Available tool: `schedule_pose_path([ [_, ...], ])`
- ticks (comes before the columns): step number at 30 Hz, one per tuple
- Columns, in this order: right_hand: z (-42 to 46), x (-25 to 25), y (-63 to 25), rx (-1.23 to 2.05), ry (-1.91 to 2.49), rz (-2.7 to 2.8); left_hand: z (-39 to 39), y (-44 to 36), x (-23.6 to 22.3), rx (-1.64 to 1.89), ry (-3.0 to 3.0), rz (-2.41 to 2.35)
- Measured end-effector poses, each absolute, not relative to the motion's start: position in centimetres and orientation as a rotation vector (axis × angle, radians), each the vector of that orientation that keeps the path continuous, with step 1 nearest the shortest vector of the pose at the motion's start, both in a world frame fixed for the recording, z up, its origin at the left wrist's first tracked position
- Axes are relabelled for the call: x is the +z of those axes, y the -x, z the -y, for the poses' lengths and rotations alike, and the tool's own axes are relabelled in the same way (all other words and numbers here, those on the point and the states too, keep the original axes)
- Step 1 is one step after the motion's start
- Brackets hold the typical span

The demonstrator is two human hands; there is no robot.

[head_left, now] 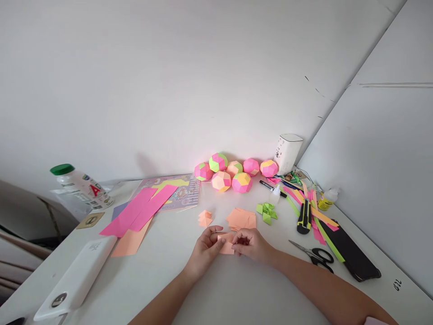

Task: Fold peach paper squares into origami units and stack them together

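1. Head view, item held: one small peach sheet (226, 247), kept just above or on the surface (162, 275) between the two hands; exact contact with the surface cannot be told.
2. Left hand (207, 246): fingers closed to a pinch, thumb laid on top, the sheet's left part gripped.
3. Right hand (253, 243): thumb and forefinger drawn together on the sheet's right edge, the remaining fingers curled.
4. Step in hand, as judged: folding or creasing of the held sheet. For the next move, a steady left hold, aligned edges and light right-hand pressure are judged to be called for; a skewed crease could result if the grip were slackened.
5. Just beyond the fingers: a pile of loose peach pieces (241, 218); beyond and to their left, a folded peach piece (204, 218); beyond and to their right, folded green pieces (267, 212).
6. Farther beyond the fingers: multicoloured paper balls (221, 181), grouped near the wall.
7. Right of the fingers, well apart: scissors (316, 254) and a cutter (305, 215).
8. Left of the fingers, well apart: pink paper strips (135, 210).
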State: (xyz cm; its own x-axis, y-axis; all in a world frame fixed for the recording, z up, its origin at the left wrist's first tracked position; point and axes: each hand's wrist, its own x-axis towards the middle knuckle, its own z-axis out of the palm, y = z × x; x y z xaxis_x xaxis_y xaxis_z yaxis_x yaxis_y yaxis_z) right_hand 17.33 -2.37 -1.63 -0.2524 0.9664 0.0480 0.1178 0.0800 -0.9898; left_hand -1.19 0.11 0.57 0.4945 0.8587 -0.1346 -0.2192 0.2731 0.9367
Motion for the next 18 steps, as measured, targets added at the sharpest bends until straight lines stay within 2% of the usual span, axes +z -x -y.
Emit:
schedule_pose_path([
  [11, 2.5, -0.7, -17.4, 1.355, 1.151, 1.514, -0.1, 0.8, 0.0, 0.897, -0.98, -0.698],
  [18, 2.5, -0.4, -17.3, 1.231, 1.145, 1.638, 0.3, 0.8, -0.5, 0.875, -1.185, -0.743],
])
